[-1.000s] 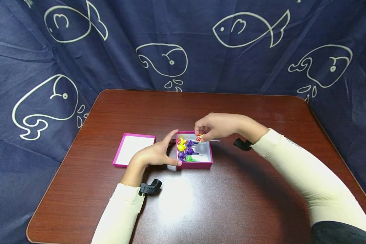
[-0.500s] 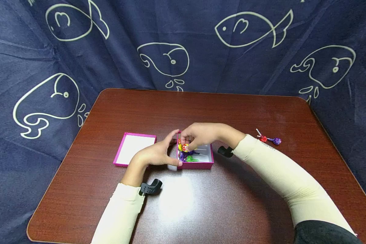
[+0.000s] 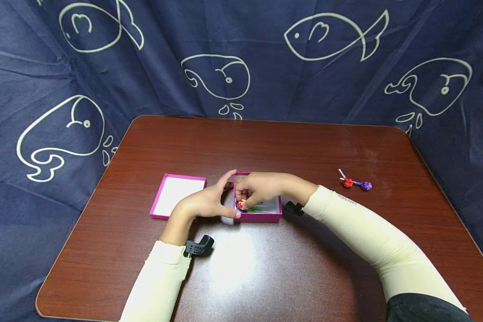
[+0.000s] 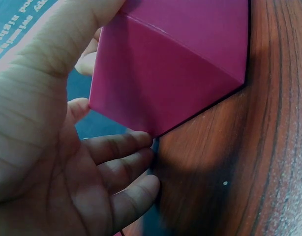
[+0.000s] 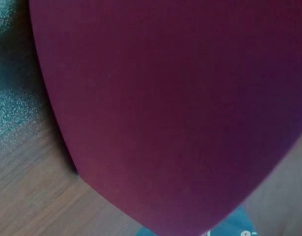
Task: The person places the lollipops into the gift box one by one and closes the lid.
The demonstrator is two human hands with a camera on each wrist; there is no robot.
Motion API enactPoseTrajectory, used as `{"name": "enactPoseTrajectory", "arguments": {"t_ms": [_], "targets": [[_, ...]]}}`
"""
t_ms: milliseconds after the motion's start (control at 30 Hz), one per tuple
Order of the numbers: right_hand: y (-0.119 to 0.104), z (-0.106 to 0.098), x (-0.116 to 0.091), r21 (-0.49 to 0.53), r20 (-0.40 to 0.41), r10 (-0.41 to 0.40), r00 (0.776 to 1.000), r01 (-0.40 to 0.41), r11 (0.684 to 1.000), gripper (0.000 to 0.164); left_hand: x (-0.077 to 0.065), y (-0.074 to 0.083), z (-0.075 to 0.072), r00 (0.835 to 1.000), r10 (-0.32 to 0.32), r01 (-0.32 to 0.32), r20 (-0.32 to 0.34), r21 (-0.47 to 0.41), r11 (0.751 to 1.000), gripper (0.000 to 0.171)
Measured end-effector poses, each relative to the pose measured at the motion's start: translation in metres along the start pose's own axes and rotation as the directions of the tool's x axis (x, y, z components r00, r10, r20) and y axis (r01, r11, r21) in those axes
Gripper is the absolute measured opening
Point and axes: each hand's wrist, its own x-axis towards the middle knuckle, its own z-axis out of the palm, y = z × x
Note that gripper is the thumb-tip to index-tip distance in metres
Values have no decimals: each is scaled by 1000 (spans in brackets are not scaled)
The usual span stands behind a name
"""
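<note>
1. Right hand (image 3: 261, 187): inside the box, grip closed in a pinch on a red-and-yellow lollipop (image 3: 241, 204), thumb and fingertips on the wrapped head. Stick hidden by the hand.
2. That lollipop: near-left part of the pink box (image 3: 260, 218); can't tell if it touches the bottom. A green lollipop (image 3: 254, 209) lies beside it, partly covered; the rest of the contents mostly blocked by the hand.
3. Left hand (image 3: 205, 203): grip on the box's left end, thumb at near-left corner, index at far-left corner. Other fingers loosely extended by the side wall in the left wrist view.
4. Right wrist view: blurred box wall fills most of it, right-hand fingers not visible there.
5. Handling, judged: lollipop light, head hard, wrapper probably slick, thin stick may bend. Best hold: round head between thumb and fingertips, as here; stick end is the weaker option.
6. Box looks like light, stiff card, likely to slide if bumped; brace at corners, don't squeeze mid-wall.
7. Rest: lid (image 3: 177, 194), white inside up, left of the box. A red lollipop (image 3: 347, 183) and a purple lollipop (image 3: 366, 185) together, well right of the box on the brown surface (image 3: 273, 268).
</note>
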Motion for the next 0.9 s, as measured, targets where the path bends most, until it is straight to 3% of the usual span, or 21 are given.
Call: {"name": "enactPoseTrajectory", "arguments": {"t_ms": [300, 900], "targets": [[0, 1, -2, -39, -14, -7, 1000, 6, 999, 14, 1, -2, 0, 1000, 3, -3, -3, -8, 1000, 117], [4, 0, -9, 47, -43, -2, 999, 4, 999, 16, 1, -1, 1, 1000, -1, 1, -5, -9, 1000, 117]]}}
